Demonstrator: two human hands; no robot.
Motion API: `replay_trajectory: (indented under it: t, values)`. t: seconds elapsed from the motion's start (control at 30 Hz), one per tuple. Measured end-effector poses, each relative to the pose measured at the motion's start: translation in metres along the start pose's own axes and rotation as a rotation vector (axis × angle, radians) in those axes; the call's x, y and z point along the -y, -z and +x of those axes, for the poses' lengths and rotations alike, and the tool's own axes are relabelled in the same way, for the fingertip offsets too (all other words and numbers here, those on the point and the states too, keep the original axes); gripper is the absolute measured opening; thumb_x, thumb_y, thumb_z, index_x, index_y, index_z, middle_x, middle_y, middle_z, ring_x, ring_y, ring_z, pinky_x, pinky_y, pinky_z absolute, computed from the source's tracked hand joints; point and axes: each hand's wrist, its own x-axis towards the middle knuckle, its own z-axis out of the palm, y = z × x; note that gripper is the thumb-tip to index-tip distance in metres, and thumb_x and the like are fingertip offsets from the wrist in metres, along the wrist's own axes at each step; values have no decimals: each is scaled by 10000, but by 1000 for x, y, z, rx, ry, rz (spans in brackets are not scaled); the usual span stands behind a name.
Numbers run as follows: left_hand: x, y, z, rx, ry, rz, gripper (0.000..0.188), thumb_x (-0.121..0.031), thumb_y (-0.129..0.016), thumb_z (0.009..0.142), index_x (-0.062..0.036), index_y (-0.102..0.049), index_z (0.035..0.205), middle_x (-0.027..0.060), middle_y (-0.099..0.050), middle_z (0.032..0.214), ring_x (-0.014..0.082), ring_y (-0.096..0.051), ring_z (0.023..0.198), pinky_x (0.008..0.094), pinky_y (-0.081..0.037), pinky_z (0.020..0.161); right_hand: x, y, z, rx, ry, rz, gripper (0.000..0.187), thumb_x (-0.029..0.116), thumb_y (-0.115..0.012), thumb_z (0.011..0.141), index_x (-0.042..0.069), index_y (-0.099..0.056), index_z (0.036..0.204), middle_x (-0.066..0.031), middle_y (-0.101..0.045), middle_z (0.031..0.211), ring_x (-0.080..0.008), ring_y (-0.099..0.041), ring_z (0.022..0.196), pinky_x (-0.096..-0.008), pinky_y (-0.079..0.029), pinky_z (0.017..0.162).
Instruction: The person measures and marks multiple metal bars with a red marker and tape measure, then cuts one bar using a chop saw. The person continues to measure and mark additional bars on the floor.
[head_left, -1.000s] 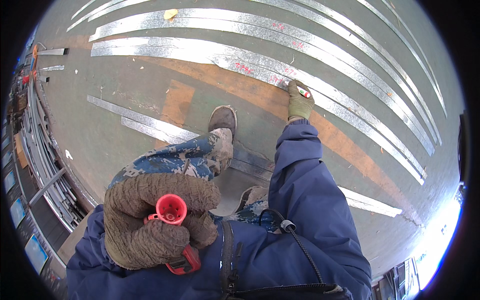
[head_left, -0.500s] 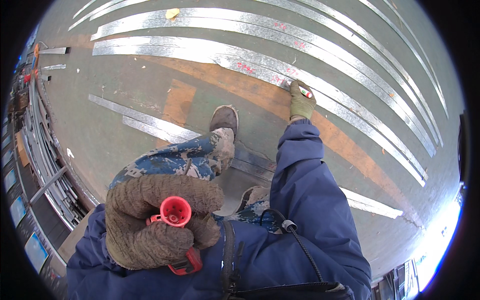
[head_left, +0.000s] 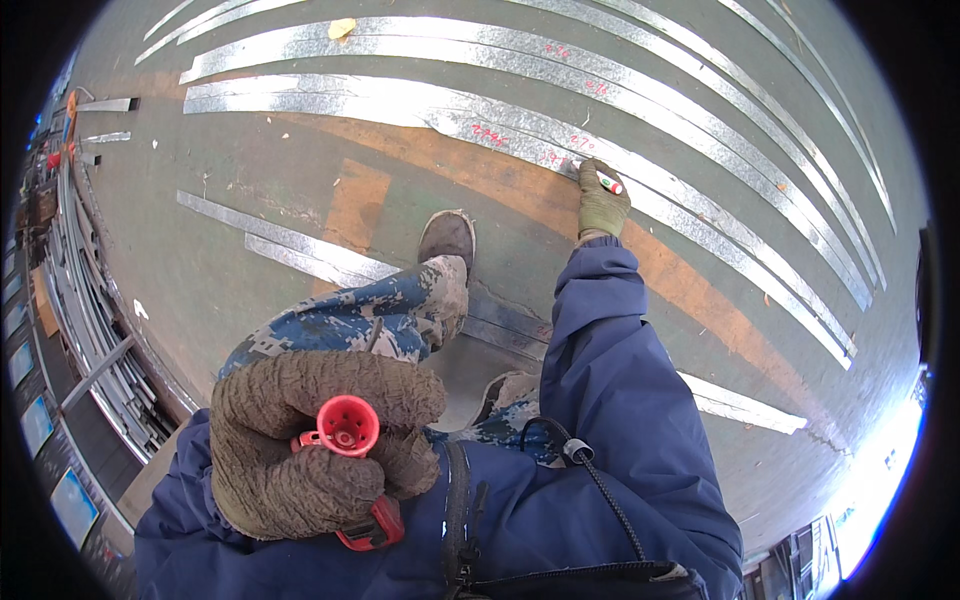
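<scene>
My right hand (head_left: 603,200), in an olive work glove, reaches out to a long galvanized metal strip (head_left: 680,215) on the floor. Its fingers are closed around a white marker pen (head_left: 609,184) with a red end, whose tip is hidden by the glove. Red handwritten marks (head_left: 490,135) run along the strip just left of that hand. Close to my body, my left hand (head_left: 300,440) in a brown knit glove is closed around a red tool (head_left: 347,426) with a round cup-shaped end. More red shows below its fingers, and the tool's kind is unclear.
Several more metal strips (head_left: 480,55) lie side by side beyond, some with red marks. Shorter strips (head_left: 290,240) lie near my shoe (head_left: 447,237). A yellow leaf (head_left: 342,28) rests at the far side. Long metal lengths (head_left: 110,350) are stacked along the left edge.
Almost nothing differs. The marker pen's red end has tilted slightly, and the red tool in my left hand has shifted a little down and left.
</scene>
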Motion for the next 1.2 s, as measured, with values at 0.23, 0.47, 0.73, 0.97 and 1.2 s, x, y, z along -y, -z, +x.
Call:
replay_trajectory:
  t: [0.23, 0.47, 0.73, 0.97, 1.2]
  values:
    - [0, 6, -2, 49, 24, -47, 536, -258, -825, 855, 102, -635, 1203, 242, -720, 938, 304, -743, 756, 404, -617, 669, -4, 1, 1, 6, 4, 15, 310, 269, -820, 885, 30, -772, 1077, -43, -740, 907, -129, -652, 795, -281, -536, 752]
    - [0, 8, -4, 59, 31, -62, 508, -175, -815, 861, 107, -630, 1240, 244, -722, 1040, 290, -753, 839, 402, -623, 751, -4, -1, 1, 11, 9, 53, 300, 258, -820, 886, 27, -772, 1073, -40, -737, 894, -123, -645, 773, -277, -535, 736]
    - [2, 9, -8, 49, 37, -82, 492, -80, -803, 866, 113, -625, 1282, 245, -726, 1157, 274, -764, 935, 400, -629, 844, -3, 0, 1, 12, 3, 90, 299, 236, -829, 878, 26, -768, 1082, -30, -724, 872, -120, -635, 758, -276, -527, 713]
    - [4, 12, -5, 101, 4, -60, 488, -81, -792, 879, 89, -623, 1304, 236, -722, 1179, 284, -760, 966, 424, -627, 862, -3, 2, 3, -5, -13, 65, 305, 236, -834, 874, 24, -767, 1083, -29, -720, 878, -121, -631, 766, -273, -523, 721]
    - [3, 10, -4, 84, 13, -54, 488, -85, -789, 884, 83, -620, 1310, 241, -715, 1195, 287, -757, 982, 433, -624, 869, -5, 2, 5, 0, -10, 83, 285, 229, -843, 866, 33, -771, 1059, -18, -713, 862, -111, -625, 758, -263, -518, 710]
